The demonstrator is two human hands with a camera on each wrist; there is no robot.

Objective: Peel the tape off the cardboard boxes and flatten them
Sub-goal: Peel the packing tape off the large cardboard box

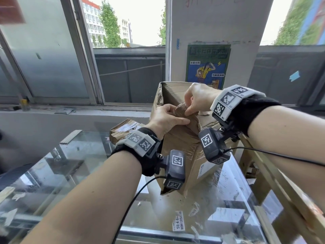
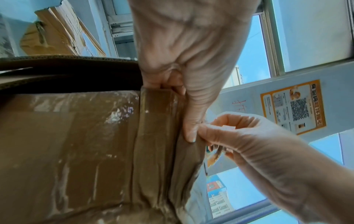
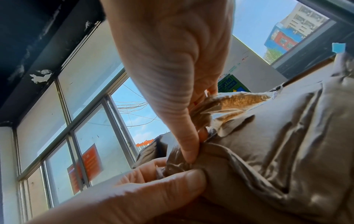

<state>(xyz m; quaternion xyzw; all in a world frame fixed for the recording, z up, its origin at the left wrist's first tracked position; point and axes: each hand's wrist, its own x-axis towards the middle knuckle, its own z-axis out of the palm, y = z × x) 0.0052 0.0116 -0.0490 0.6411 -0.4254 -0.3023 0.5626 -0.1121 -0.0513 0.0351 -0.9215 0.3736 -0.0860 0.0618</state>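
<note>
Tall brown cardboard box stands on the glass tabletop; my left hand clamps its crumpled top flap while my right hand pinches the lifted clear tape strip. Tape looks thin, stretchy and tear-prone, so I'd grip near the peel line; the board is light and soft, easily dented.

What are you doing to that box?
A person is peeling tape off an open cardboard box standing on a glass table. The left hand grips the box's top edge to steady it, and the right hand pinches a loose strip of clear tape there. The box is not flattened yet. Another taped box sits behind it.
</note>
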